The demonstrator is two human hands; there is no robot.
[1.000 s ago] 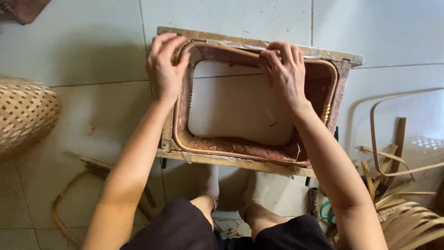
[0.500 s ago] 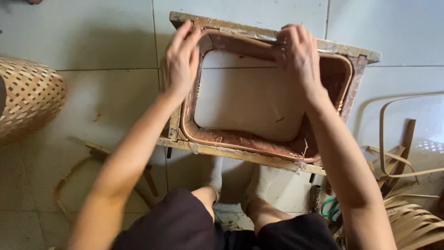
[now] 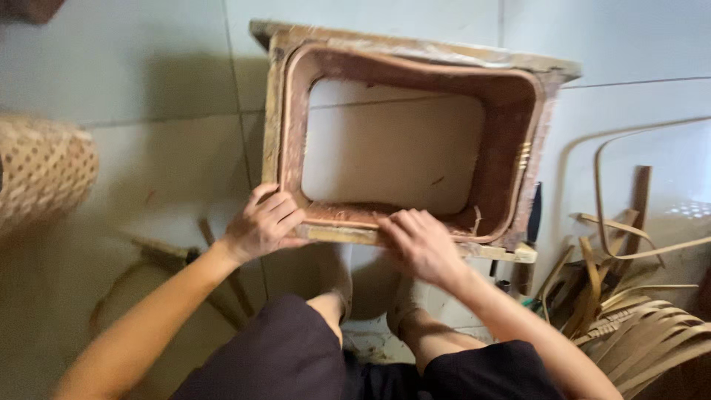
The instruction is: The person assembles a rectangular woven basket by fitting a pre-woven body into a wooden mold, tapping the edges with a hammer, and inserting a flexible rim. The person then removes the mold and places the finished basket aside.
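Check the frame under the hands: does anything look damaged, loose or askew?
Yes. The brown strip lining inside the wooden frame bows inward along the far side and frays at the near right corner, where a loose sliver sticks up. Both hands, left and right, rest on the near edge.

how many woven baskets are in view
1: a woven basket lies on the tiled floor at the left edge, well left of the wooden frame. It is cut off by the picture's edge; others may lie outside it.

The frame (image 3: pixel 415 59) is made of rough, worn wood. The floor (image 3: pixel 133 89) is laid with smooth, shiny tiles. The basket (image 3: pixel 41 174) is woven from thin strips.
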